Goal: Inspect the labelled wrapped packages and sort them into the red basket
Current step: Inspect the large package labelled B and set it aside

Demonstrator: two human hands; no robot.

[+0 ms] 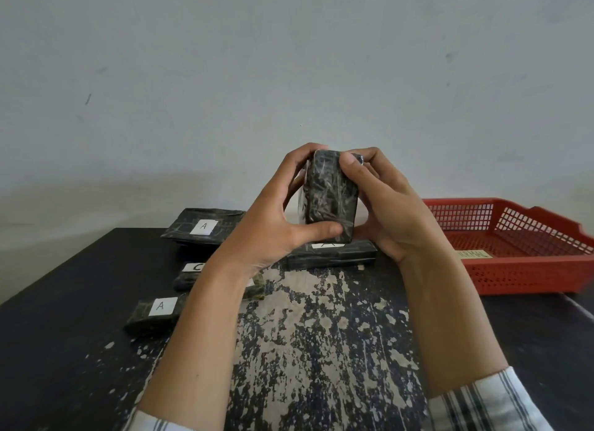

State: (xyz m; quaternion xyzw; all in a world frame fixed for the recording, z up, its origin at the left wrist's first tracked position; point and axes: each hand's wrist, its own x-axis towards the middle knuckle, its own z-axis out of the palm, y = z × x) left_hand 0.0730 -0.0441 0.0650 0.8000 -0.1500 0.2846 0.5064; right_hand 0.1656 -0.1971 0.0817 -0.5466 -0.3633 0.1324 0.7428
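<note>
Left hand (270, 228) and right hand (389, 205) together clamp an upright, dark plastic-wrapped rectangular package (331, 194) between them, raised above the worn black surface (321, 334); the red perforated plastic basket (527, 266) sits right of the right hand.

Packages (203, 227) crowd left; red basket (514, 238) open

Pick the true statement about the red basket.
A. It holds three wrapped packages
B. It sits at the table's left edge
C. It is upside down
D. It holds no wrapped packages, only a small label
D: the red basket on the right shows bare mesh and one small label, while both hands hold a wrapped package.
</note>
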